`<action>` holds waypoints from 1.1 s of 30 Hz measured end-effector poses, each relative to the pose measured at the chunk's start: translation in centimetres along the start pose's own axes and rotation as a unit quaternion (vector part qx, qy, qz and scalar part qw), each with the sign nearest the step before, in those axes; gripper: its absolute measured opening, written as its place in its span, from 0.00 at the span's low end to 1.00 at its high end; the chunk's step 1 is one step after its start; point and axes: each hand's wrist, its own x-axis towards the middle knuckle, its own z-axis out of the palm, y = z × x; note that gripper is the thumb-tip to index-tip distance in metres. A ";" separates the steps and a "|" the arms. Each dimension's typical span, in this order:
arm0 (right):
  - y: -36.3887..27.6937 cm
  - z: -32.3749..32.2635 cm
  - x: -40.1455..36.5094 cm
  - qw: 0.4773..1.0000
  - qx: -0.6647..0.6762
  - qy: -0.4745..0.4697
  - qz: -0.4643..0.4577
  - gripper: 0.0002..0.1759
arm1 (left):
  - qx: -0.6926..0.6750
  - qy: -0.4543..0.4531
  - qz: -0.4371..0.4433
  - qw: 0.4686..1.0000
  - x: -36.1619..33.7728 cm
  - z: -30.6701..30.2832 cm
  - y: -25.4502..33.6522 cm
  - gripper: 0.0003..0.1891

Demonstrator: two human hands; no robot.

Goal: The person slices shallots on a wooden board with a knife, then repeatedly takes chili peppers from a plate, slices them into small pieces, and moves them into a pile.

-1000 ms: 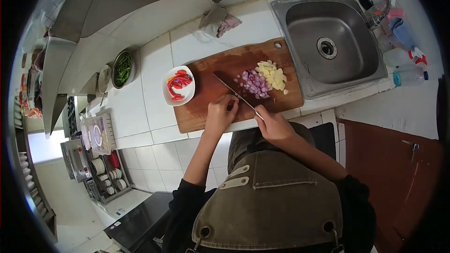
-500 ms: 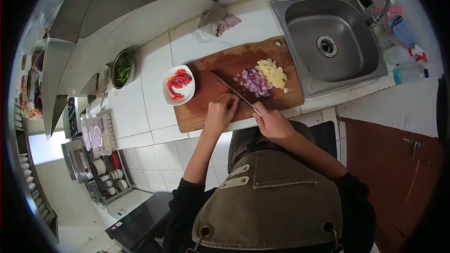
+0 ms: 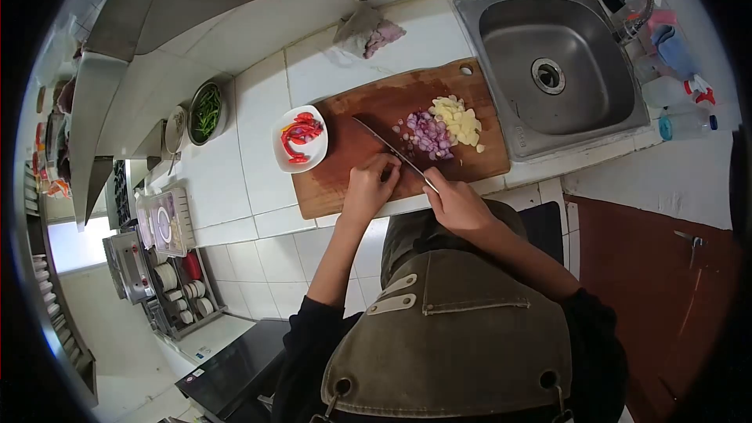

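A knife (image 3: 390, 147) lies slantwise over the wooden cutting board (image 3: 337, 192), its handle in my right hand (image 3: 456, 204). Just left of the blade is my left hand (image 3: 371, 186), fingers curled together at the board's near edge; whatever they pinch is too small to make out. Chopped purple shallots (image 3: 430, 135) lie right of the blade, touching a pile of sliced pale garlic (image 3: 457, 120). At the board's left side, a white square bowl (image 3: 317, 153) holds red chilies (image 3: 300, 131).
A steel sink (image 3: 501, 113) adjoins the board on the right, with bottles (image 3: 677, 125) beyond it. Behind the board lies a crumpled cloth (image 3: 366, 34). Farther left stand a metal bowl of green chilies (image 3: 207, 113) and a plastic container (image 3: 168, 223).
The whole view has shifted very slightly. Both hands and the knife keep nearly the same position over the board.
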 end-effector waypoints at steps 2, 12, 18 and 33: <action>-0.3 -0.3 -0.1 1.000 0.009 0.016 -0.014 0.09 | -0.004 -0.005 -0.013 1.000 0.1 0.0 0.0 0.07; -0.4 -0.5 -1.1 0.998 0.019 -0.027 0.051 0.10 | -0.011 0.000 -0.013 1.000 0.1 0.0 0.0 0.07; -0.2 -0.3 0.5 1.000 0.028 0.011 0.006 0.10 | -0.007 0.008 0.001 1.000 -0.2 0.2 0.4 0.06; -0.5 -2.2 -1.9 0.999 -0.032 0.019 0.039 0.11 | -0.183 0.200 -0.136 0.953 -1.2 -0.3 -1.5 0.08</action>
